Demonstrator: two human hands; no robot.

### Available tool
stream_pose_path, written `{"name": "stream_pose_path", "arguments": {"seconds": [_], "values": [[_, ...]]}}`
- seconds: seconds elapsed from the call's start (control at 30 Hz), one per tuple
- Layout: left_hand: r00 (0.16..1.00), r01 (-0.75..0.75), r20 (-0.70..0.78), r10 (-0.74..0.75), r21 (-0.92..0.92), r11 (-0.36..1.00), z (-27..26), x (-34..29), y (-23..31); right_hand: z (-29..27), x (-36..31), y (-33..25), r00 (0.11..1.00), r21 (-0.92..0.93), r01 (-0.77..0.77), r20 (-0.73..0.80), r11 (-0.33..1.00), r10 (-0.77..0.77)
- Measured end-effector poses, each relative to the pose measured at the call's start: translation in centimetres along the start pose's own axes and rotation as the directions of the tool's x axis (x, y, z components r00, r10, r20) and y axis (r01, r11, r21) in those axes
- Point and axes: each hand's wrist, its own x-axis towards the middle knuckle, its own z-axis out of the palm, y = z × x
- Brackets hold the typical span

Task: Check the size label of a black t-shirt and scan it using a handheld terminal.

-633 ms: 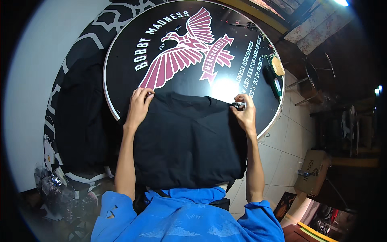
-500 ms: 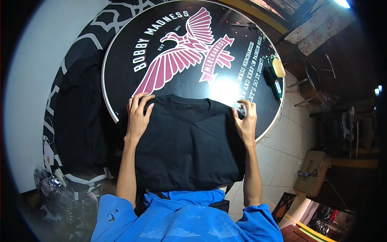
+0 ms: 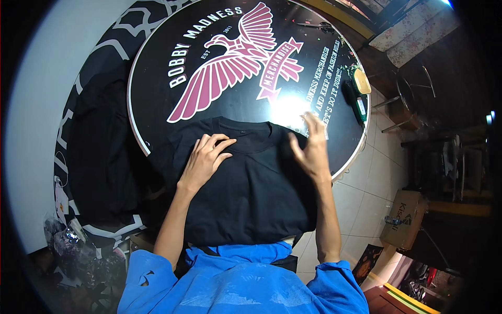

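Observation:
A black T-shirt [image 3: 251,193] lies spread in front of me, from the near part of the round table to my lap, its collar [image 3: 243,125] at the far end. Over the shirt's upper left part is my left hand [image 3: 205,159], its bent fingers beside the collar and its thumb apart from them; nothing shows in its grasp. My right hand [image 3: 312,149] is at the shirt's right shoulder, thumb spread from raised fingers that are somewhat blurred. It holds nothing that I can see.
The round black table [image 3: 157,63] has a white rim and a printed red-and-white winged bird. Scissors [image 3: 316,25] lie at its far right, with a wooden-backed brush [image 3: 361,81] and a green-and-black tool [image 3: 361,109] along its right edge. A cardboard box [image 3: 402,220] stands on the tiled floor.
My left hand has moved right, from the shirt's left shoulder to beside the collar. The right hand has lifted its fingers off the right shoulder. Fabric now extends farther out at the left shoulder.

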Motion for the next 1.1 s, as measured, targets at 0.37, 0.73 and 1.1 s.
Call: {"name": "stream_pose_path", "arguments": {"seconds": [0.37, 0.73, 1.1], "values": [[0.996, -0.069, -0.052, 0.065, -0.074, 0.995, -0.8, 0.6, 1.1, 1.8, -1.0, -3.1, 0.9, -0.013, 0.339, 0.295, 0.941, -0.321], [0.994, -0.027, -0.112, 0.011, -0.142, 0.989, -0.9, 0.5, 1.5, 1.3, -1.2, -5.4, 0.951, 0.061, -0.021, 0.31, 0.998, 0.0], [0.964, 0.021, -0.267, -0.016, 0.013, 1.0, -0.6, -0.1, 0.1, 0.9, -3.2, -4.7, 0.995, 0.028, 0.053, -0.091, 0.998, -0.05]]}}
